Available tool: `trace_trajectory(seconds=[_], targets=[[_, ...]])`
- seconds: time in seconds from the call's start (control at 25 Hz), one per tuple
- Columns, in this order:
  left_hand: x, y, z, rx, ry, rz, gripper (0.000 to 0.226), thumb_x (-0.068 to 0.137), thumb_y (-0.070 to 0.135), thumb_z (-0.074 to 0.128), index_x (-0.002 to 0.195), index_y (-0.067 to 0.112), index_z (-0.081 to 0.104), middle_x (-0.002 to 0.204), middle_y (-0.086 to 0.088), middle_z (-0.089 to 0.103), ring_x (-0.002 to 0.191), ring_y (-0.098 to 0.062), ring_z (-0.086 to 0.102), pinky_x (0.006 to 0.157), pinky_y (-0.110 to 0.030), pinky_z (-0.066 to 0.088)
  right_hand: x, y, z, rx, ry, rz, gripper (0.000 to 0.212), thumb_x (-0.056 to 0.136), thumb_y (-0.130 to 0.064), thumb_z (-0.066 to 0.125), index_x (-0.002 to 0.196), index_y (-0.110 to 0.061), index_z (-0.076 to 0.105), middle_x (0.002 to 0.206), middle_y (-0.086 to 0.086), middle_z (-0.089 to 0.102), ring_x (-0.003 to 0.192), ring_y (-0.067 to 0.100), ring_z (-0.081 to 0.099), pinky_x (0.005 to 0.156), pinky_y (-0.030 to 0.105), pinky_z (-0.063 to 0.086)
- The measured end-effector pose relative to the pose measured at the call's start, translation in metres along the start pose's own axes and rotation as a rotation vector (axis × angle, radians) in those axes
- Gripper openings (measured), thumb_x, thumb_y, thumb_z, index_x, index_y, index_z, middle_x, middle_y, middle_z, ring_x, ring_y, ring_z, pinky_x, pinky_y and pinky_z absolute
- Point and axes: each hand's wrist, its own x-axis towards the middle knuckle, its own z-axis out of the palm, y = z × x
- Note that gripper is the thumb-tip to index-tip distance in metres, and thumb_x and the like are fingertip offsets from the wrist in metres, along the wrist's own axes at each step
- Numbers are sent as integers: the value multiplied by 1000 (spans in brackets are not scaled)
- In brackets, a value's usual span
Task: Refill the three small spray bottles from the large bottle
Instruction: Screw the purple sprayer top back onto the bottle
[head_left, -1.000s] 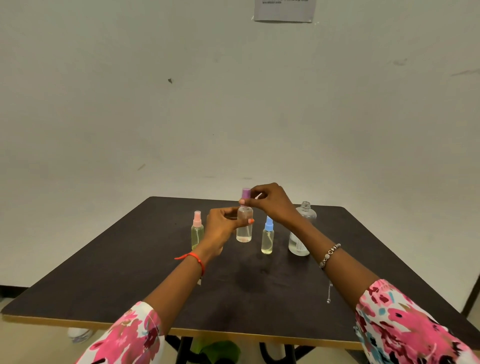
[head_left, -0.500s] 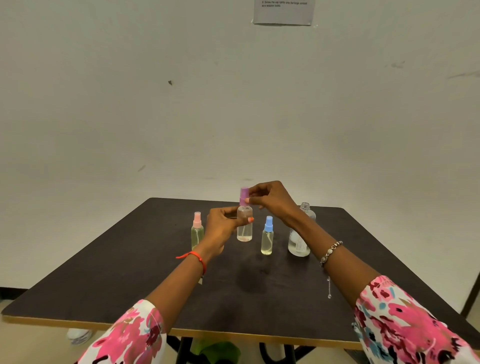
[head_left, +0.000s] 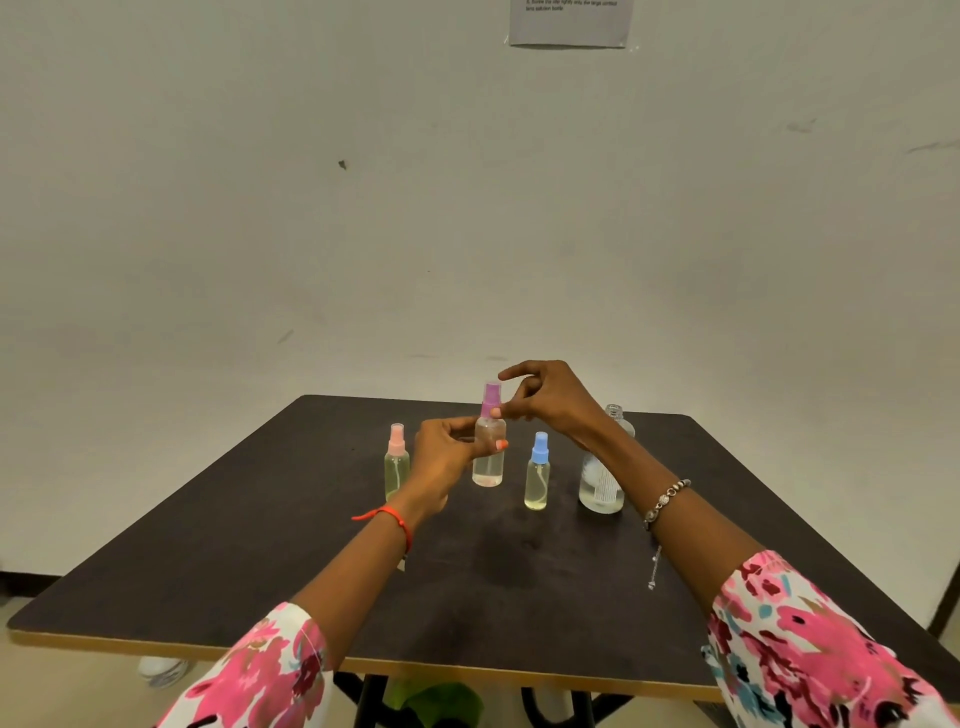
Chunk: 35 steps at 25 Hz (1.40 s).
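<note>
My left hand (head_left: 448, 456) grips the body of the purple-capped spray bottle (head_left: 488, 465), held upright just above the dark table (head_left: 260, 561). My right hand (head_left: 550, 397) pinches the base of its purple spray cap (head_left: 491, 397) between thumb and fingers, the index finger lifted. The pink-capped spray bottle (head_left: 397, 462) stands to the left with yellowish liquid. The blue-capped spray bottle (head_left: 537, 473) stands to the right. The large clear bottle (head_left: 602, 483) stands uncapped at the far right, partly hidden behind my right forearm.
A thin chain (head_left: 654, 569) hangs from my right bracelet over the table. A paper sheet (head_left: 570, 22) is taped on the wall. Below the table's front edge lie a green object (head_left: 436, 701) and a white bottle-like thing (head_left: 163, 670) on the floor.
My right hand has shifted its grip lower on the purple cap and spread its fingers. The held bottle and my left hand have stayed about where they were.
</note>
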Motion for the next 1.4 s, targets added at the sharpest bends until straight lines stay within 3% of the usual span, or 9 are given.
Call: trace_trajectory(seconds=[0.16,0.36,0.56,0.76,0.92,1.04,1.2,1.32,1.4], targets=[[-2,-5,0,6,-3,-6,42,69,13,76,109,11,65,91,4,64,86,-12,59,79,-29,48,0,5,-3,22,-73,-7,40,77,-12,71,115,-7,58,89,3,64,82,17,59,66,19,50],[-2,-7,0,1,-14,-9,41,69,11,76,108,10,65,90,4,65,88,-13,60,81,-30,49,1,10,7,-45,-57,-12,36,75,-17,73,107,-3,63,91,13,65,79,17,58,70,21,48],[-1,-8,-3,9,-49,-5,39,69,11,75,107,10,65,89,4,65,87,-13,60,78,-28,49,2,16,8,-23,-150,15,37,80,-16,68,114,-3,61,110,15,66,99,26,63,83,27,51],[-2,-14,0,-3,-14,57,32,68,10,76,99,16,68,83,7,67,79,-2,62,68,-17,47,1,16,22,-34,-22,1,28,76,-16,72,100,-3,68,97,15,70,78,11,61,68,13,45],[3,-20,-2,12,27,109,31,67,8,77,96,15,69,78,11,67,73,4,63,58,-8,48,-1,20,38,-62,83,-22,23,77,-19,71,94,-4,66,85,9,66,76,17,59,63,17,45],[5,-25,-5,-25,13,80,27,67,5,76,90,18,70,76,13,67,76,0,64,57,-5,47,4,25,48,-36,20,43,30,77,-17,72,101,-3,63,99,14,66,89,22,62,77,31,54],[3,-41,-6,-35,50,21,55,64,0,76,116,5,58,94,9,63,88,-4,59,65,-5,49,22,32,60,-54,46,126,31,77,-14,72,101,3,64,102,22,67,94,31,64,86,41,54],[5,-57,-20,10,83,-46,69,63,-2,77,126,-2,48,116,-6,59,107,-16,56,89,-24,51,43,40,70,-11,165,164,28,73,-10,75,92,8,65,94,24,68,87,31,65,75,34,55],[9,-69,-36,62,103,-81,52,65,-2,76,113,-5,57,98,-11,65,88,-17,62,74,-20,54,59,49,76,-17,209,204,28,71,-9,76,88,11,65,88,23,66,78,26,59,60,21,46]])
